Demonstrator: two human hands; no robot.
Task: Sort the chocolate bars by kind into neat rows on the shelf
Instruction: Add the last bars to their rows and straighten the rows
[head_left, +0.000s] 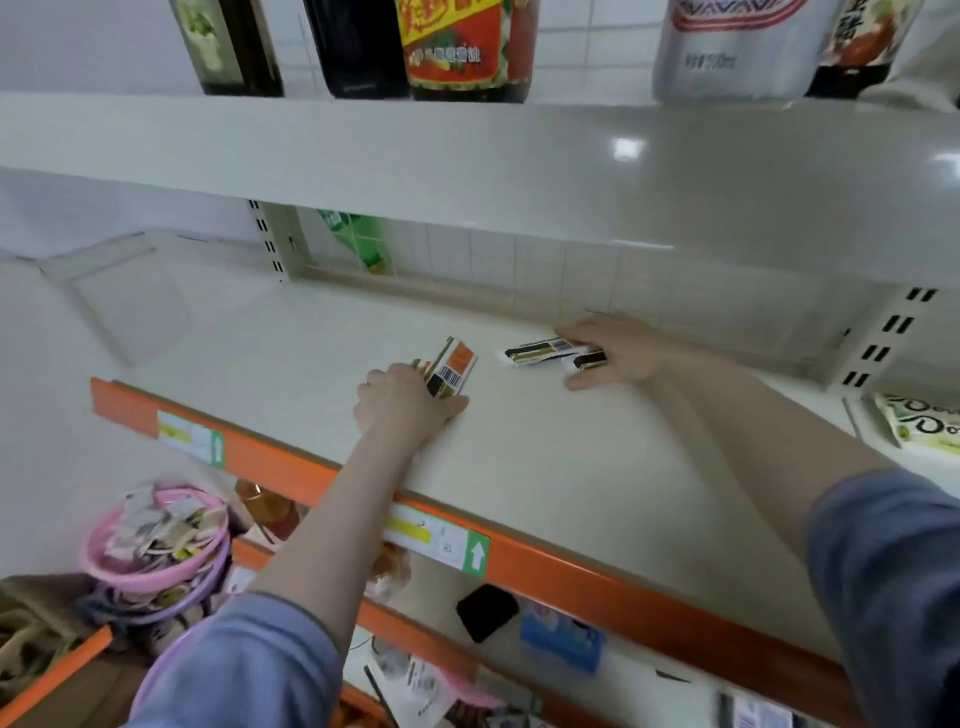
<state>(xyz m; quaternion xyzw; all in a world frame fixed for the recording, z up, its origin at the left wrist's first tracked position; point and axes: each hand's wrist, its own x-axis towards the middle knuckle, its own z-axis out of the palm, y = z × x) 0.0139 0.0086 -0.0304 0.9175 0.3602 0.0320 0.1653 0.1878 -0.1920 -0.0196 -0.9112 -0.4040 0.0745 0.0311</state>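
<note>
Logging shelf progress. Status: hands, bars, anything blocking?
Left hand grips orange-label bars. Right hand holds black-and-white bars flat on shelf. Two kinds apart. Nothing blocking.

blue-grey sleeves (249, 665), pushed up, bare forearms

I'm seeing orange-and-white bars with barcodes (451, 370) mid-frame, black-and-gold striped white bars (540, 352) to their right, cream shelf (545, 457) with orange edge strip (597, 582), pink baskets (156, 551) lower left, blue sleeves (249, 670).
</note>
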